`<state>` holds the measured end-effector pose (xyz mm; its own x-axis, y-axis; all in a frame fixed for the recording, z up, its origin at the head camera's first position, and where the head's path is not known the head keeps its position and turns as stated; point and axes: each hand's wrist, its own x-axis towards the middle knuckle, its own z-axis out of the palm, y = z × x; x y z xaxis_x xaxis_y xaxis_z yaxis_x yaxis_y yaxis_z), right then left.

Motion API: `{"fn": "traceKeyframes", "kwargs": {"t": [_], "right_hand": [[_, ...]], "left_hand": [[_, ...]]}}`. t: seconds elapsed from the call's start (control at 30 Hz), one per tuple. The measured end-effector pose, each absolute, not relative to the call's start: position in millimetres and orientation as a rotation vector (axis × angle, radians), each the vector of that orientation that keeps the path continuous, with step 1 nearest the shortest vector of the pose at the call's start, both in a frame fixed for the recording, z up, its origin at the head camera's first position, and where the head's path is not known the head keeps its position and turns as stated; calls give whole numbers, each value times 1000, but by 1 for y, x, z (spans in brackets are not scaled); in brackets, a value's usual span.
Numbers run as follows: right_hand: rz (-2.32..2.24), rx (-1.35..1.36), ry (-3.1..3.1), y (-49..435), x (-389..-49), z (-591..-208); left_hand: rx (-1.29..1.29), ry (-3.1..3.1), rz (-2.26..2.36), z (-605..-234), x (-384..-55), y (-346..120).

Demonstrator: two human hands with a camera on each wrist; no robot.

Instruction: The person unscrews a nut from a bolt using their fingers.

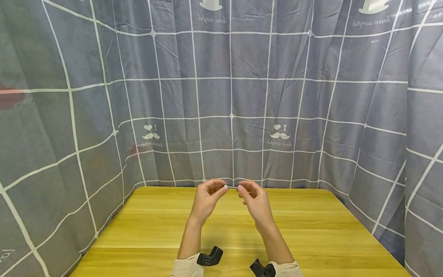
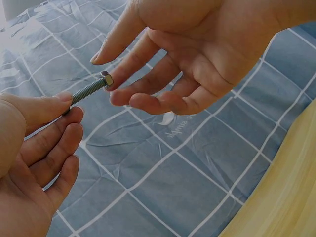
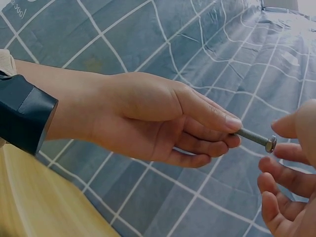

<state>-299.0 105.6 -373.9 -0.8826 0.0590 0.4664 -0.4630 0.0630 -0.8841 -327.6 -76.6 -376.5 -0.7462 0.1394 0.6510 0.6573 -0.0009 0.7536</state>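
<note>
In the head view, both hands are raised at the table's far edge with a grey bolt (image 1: 233, 187) spanning the gap. My left hand (image 1: 207, 200) pinches one end of it between thumb and fingertips. The wrist views show the bolt's threaded shank (image 2: 88, 92) and a shiny hexagonal end (image 3: 270, 144) facing the other hand. The end in my left fingers is partly hidden. My right hand (image 2: 197, 64) has its fingers spread and slightly bent, with thumb and index finger on either side of the hexagonal end, right at it.
A yellow wood-grain table (image 1: 228, 231) lies below the hands. Grey-blue curtains (image 1: 214, 96) with a white grid enclose it at the back and both sides. Black wrist devices (image 1: 210, 257) sit at the cuffs of light sleeves (image 1: 188, 266).
</note>
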Motion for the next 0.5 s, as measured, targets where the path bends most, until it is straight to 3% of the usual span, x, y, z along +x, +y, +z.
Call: {"fn": "traceKeyframes", "kwargs": {"t": [0.5], "right_hand": [[1860,456,-1943,106,-299,-375]], "left_hand": [[-823,-1885,-1810,-378,-329,-76]]}}
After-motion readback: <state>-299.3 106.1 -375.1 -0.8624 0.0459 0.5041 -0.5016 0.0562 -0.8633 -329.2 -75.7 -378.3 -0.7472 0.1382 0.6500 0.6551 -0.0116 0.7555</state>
